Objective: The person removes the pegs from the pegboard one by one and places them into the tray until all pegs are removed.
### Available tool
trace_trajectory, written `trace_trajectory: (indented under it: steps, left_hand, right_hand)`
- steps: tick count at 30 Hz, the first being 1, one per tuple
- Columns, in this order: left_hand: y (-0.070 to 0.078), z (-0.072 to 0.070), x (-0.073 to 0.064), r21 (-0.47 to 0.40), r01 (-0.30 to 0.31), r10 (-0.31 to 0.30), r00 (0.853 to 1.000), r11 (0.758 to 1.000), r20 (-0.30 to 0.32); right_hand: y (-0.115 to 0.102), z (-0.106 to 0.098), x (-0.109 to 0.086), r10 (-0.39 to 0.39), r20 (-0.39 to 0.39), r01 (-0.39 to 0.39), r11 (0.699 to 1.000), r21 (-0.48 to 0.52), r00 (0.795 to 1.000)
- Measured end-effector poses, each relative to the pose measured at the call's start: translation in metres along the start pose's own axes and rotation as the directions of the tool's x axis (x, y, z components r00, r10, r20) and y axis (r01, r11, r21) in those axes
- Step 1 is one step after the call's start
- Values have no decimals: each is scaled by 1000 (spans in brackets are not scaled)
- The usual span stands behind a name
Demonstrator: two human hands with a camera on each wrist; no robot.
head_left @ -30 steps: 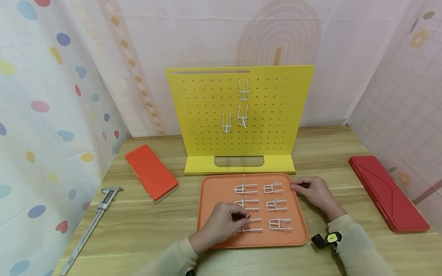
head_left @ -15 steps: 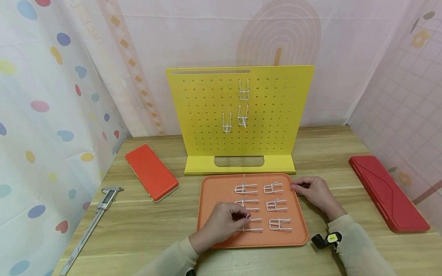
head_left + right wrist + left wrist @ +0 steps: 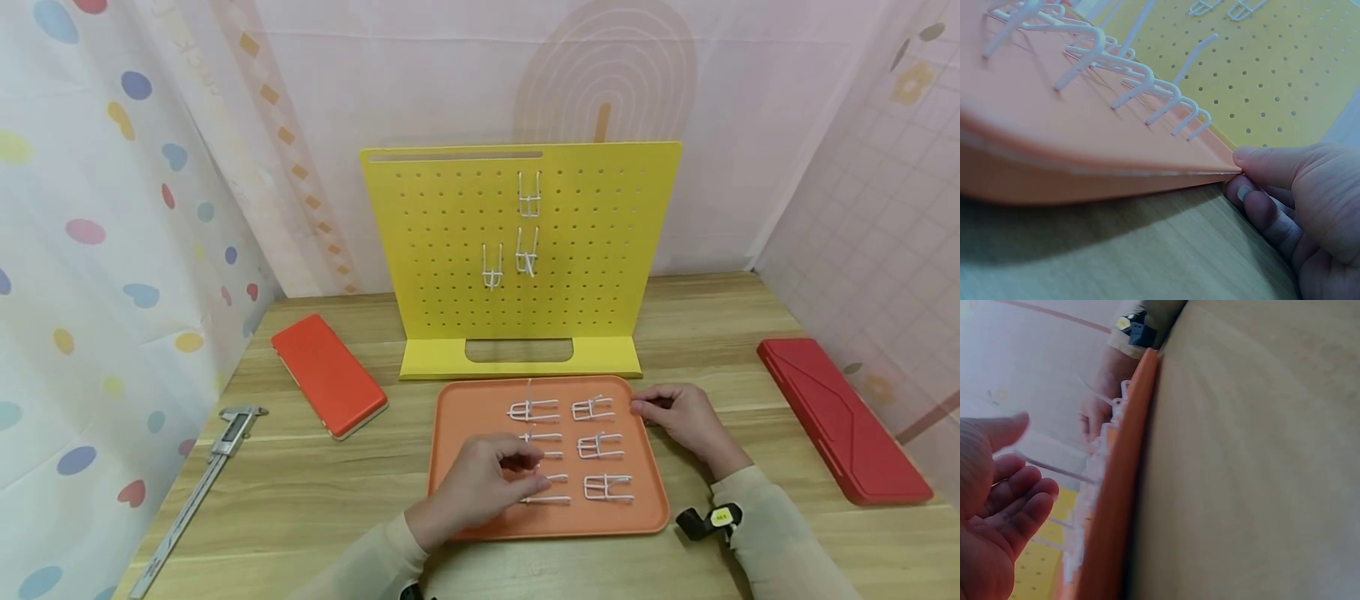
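Observation:
My left hand (image 3: 480,482) hovers over the orange tray (image 3: 461,417), thumb and fingertips apart with nothing between them. It partly covers the nearest left white wire pegboard hook (image 3: 555,500). In the left wrist view the thumb stands away from loosely bent fingers, and a hook's prong (image 3: 1060,469) sticks up close to the fingertips. Several hooks lie on the tray in two columns, such as the hook at the front right (image 3: 609,488). At the tray's right rim, my right hand (image 3: 684,417) pinches the edge between thumb and fingers, plainly seen in the right wrist view.
Behind the tray stands a yellow pegboard (image 3: 450,200) with 3 white hooks hung on it. An orange-red case (image 3: 328,375) and a digital caliper (image 3: 213,479) lie on the left. A red case (image 3: 840,421) lies on the right.
My left hand's fingertips have parted and let go of the nearest left hook; the hand has risen slightly. My right hand stays on the tray rim.

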State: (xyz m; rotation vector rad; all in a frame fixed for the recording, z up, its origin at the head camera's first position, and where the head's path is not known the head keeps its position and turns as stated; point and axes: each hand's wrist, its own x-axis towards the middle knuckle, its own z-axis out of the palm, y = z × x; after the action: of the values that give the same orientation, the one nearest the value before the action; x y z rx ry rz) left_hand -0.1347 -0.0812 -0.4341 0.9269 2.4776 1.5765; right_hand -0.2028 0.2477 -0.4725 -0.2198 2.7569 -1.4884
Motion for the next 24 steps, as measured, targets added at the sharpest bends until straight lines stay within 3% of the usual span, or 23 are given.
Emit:
trace_trajectory:
  steps: [5,8,12,15,18,24]
  left_hand:
    - [13,-23,5,0,-149,148,986,989,-74]
    - [25,-45,15,60,-277,282,951,959,-128]
    - [44,-80,37,169,-366,395,898,915,-195]
    - [52,-105,56,189,-356,396,883,915,-253]
    - [53,-125,75,200,-314,364,878,928,-312]
    - [45,-147,110,194,-169,231,900,966,-369]
  right_hand:
    - [0,0,0,-1,2,1,1000,-4,1000]
    - [0,0,0,7,3,-7,1000,-8,1000]
    - [-1,-1,-1,16,0,-16,1000,-12,1000]
    - [-2,-1,-1,14,3,-14,1000,-9,1000]
    - [-2,0,0,8,4,-8,1000,-14,1000]
    - [0,1,0,16,-1,-16,1000,-25,1000]
